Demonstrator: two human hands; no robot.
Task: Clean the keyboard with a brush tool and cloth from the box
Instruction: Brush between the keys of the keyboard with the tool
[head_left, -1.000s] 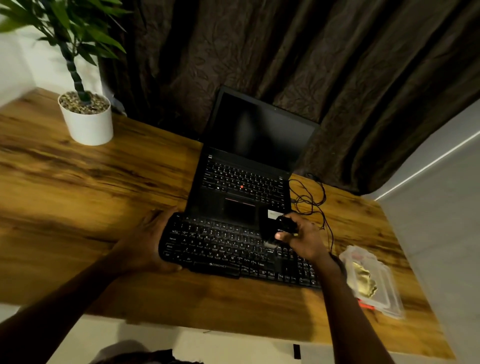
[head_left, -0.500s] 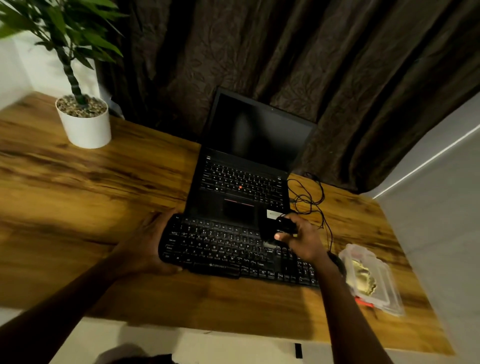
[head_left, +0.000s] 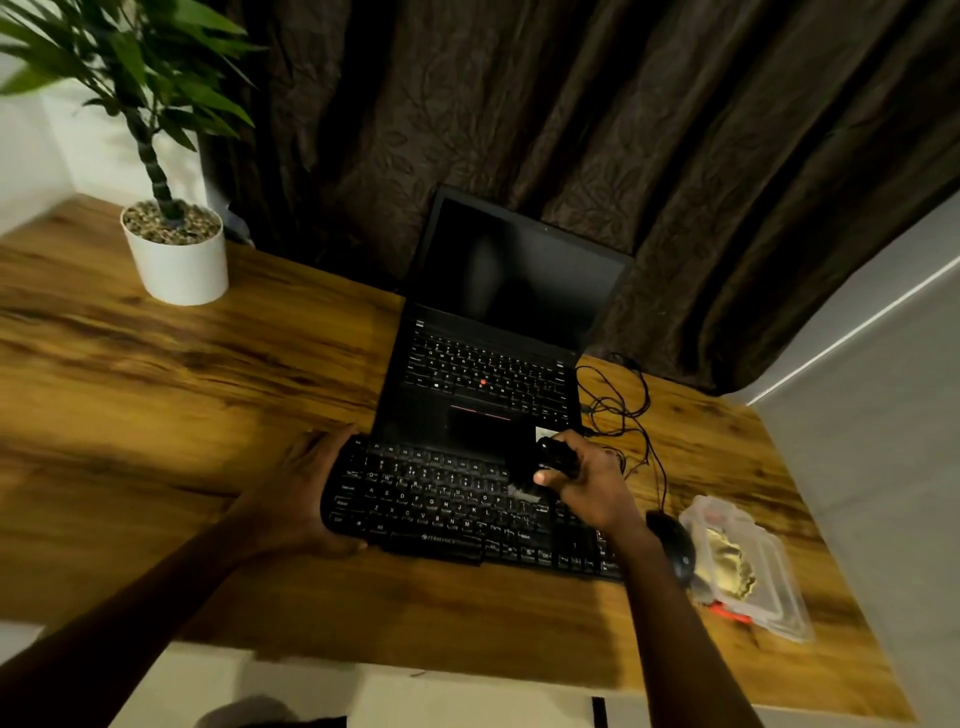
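A black keyboard (head_left: 441, 504) lies on the wooden desk in front of the laptop. My left hand (head_left: 298, 493) grips its left end, thumb under the front edge. My right hand (head_left: 587, 483) holds a black brush tool (head_left: 540, 465) over the right-middle keys, with the bristles down on the key rows. A clear plastic box (head_left: 748, 566) sits at the right of the desk with a yellow cloth (head_left: 727, 564) inside it.
An open black laptop (head_left: 488, 374) stands just behind the keyboard. A black mouse (head_left: 672, 545) lies between keyboard and box, with tangled cables (head_left: 618, 410) behind it. A white potted plant (head_left: 176, 254) stands at the far left. Dark curtains hang behind the wooden desk (head_left: 156, 415).
The camera has shifted slightly; the brush in my right hand stays over the same keys with small movement. My left hand keeps its grip on the keyboard's left end.
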